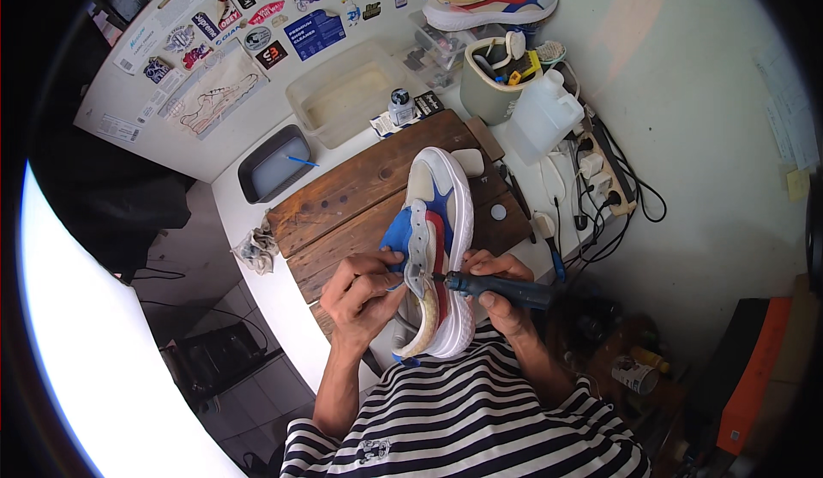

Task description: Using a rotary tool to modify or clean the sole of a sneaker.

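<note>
A sneaker [441, 212] in white, blue, red and cream stands tilted over a dark brown wooden board [334, 215], its toe pointing away from me. My left hand [358, 294] is closed on the shoe's left side, fingers pinching near the blue tongue [394, 236] and the grey eyelet strip. My right hand [512, 317] is closed around a dark, slim rotary tool [514, 291]. The tool's narrow tip points left, at the shoe's upper by the eyelets and collar. Whether the tip touches the material, I cannot tell.
Behind the board stand a clear plastic tub [343, 92], a grey tray [273, 169] and a small bottle [400, 108]. A tool bin [493, 92], a white jug [544, 118] and a cabled power strip [610, 161] line the right. The matching sneaker [489, 2] sits at the back.
</note>
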A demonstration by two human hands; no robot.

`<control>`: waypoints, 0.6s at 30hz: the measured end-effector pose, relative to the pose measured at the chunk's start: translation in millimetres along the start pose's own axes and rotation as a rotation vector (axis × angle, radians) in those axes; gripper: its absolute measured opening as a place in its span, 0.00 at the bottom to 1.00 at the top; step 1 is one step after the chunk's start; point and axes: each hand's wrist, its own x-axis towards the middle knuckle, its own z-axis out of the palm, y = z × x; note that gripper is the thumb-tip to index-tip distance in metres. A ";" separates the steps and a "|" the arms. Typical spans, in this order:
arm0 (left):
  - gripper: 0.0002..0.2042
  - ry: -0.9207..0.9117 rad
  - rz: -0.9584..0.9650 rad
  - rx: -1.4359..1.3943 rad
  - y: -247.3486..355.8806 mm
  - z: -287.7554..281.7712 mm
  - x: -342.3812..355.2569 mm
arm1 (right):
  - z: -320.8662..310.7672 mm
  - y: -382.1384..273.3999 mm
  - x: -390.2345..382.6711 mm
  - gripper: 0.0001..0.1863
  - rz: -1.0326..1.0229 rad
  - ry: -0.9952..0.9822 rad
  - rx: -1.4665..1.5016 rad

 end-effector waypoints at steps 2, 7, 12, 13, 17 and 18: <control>0.12 -0.008 -0.004 0.003 -0.8 -0.6 -0.8 | 0.8 -0.5 -0.4 0.16 0.020 0.015 0.038; 0.12 -0.015 -0.010 -0.031 -3.6 -1.7 -2.1 | -7.8 5.9 -1.2 0.16 -0.045 -0.079 -0.023; 0.12 -0.012 -0.019 -0.032 -3.0 -1.0 -2.0 | -1.7 2.5 -3.4 0.19 0.045 0.034 0.012; 0.12 -0.015 -0.014 -0.029 -3.4 -1.1 -2.2 | -0.8 1.2 -3.3 0.19 0.079 0.058 0.022; 0.12 -0.004 -0.033 -0.036 -2.0 0.0 0.0 | -5.2 6.2 -5.4 0.19 0.038 0.025 0.014; 0.12 -0.004 -0.033 -0.036 -1.4 0.6 0.5 | -5.3 6.2 -5.2 0.19 0.035 0.023 0.023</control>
